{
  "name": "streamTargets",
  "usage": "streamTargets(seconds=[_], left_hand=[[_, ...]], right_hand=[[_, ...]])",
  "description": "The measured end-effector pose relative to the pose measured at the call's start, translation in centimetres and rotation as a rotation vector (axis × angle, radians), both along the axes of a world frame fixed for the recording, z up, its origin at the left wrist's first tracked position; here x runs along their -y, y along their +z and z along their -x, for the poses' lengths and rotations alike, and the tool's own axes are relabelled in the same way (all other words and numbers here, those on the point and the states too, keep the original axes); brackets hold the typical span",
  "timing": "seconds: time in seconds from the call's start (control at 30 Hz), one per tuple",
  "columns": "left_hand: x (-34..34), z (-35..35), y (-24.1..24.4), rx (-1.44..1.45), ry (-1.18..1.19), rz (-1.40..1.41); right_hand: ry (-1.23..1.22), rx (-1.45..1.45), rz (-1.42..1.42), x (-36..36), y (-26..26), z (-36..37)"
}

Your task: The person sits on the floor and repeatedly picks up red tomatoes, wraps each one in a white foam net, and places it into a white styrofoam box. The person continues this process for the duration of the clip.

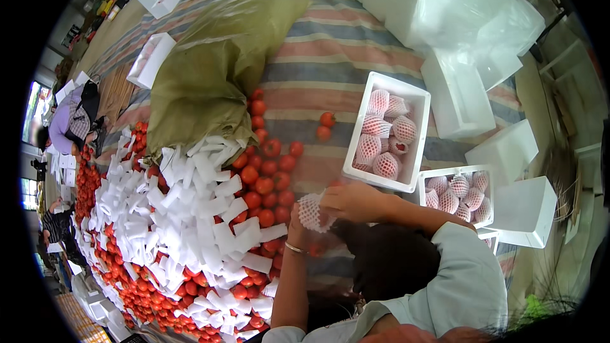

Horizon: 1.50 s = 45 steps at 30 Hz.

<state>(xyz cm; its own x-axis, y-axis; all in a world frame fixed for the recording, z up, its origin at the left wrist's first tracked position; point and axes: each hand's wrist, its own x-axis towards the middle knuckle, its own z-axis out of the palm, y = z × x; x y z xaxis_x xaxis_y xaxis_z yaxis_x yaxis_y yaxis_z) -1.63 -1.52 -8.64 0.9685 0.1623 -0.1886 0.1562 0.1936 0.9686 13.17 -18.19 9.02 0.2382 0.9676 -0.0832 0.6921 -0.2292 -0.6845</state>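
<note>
A white foam net sleeve (313,212) is between my two hands, and a pinkish tint shows through its mesh. My left hand (296,225), with a bangle at the wrist, grips the sleeve's left side. The fingers of my right hand (350,201) hold its upper right edge. Whether a whole tomato fills the sleeve is hard to tell. Just left of my hands lie loose red tomatoes (265,185) beside a large heap of flattened foam sleeves (176,214). Beyond my right hand stands a white foam box (349,152) holding several netted tomatoes (404,129).
A second foam box (421,190) with netted tomatoes stands by my right arm. White foam boxes (457,100) are stacked at right. An olive sheet (205,85) partly covers the heap. Two tomatoes (325,126) lie on the striped tarp (329,62). Another person (71,121) crouches at far left.
</note>
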Motion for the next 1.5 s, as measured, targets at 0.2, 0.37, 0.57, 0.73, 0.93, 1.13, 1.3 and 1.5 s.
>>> streamTargets(seconds=[0.2,0.37,0.57,0.73,0.93,1.13,1.3,1.5], left_hand=[[0.7,-2.9,3.8,-0.097,0.086,-0.068],[3.8,-4.8,4.6,-0.163,0.287,-0.505],[5.0,-7.1,4.5,0.088,-0.018,-0.491],[7.1,-9.3,6.3,0.072,-0.221,-0.158],[6.8,-8.7,6.9,-0.025,0.089,0.121],[-1.1,-3.7,0.9,-0.19,0.563,-0.097],[-7.5,2.2,-0.2,-0.251,0.791,-0.741],[-11.2,1.5,4.2,-0.282,0.923,-1.275]], right_hand=[[-0.333,-0.047,-0.059,0.7,-0.6,0.2],[-0.347,-0.157,0.201,1.2,-4.2,1.2],[-0.51,-0.292,0.143,3.3,-2.9,0.4],[-0.684,-0.19,0.036,6.5,-3.3,0.2],[-0.945,0.008,0.044,9.8,-3.6,-3.9],[-0.912,0.652,0.108,14.4,-12.1,-9.1],[-0.928,0.728,-0.031,8.6,-9.7,-8.4],[-0.674,0.25,-0.34,2.8,-4.1,-3.2]])
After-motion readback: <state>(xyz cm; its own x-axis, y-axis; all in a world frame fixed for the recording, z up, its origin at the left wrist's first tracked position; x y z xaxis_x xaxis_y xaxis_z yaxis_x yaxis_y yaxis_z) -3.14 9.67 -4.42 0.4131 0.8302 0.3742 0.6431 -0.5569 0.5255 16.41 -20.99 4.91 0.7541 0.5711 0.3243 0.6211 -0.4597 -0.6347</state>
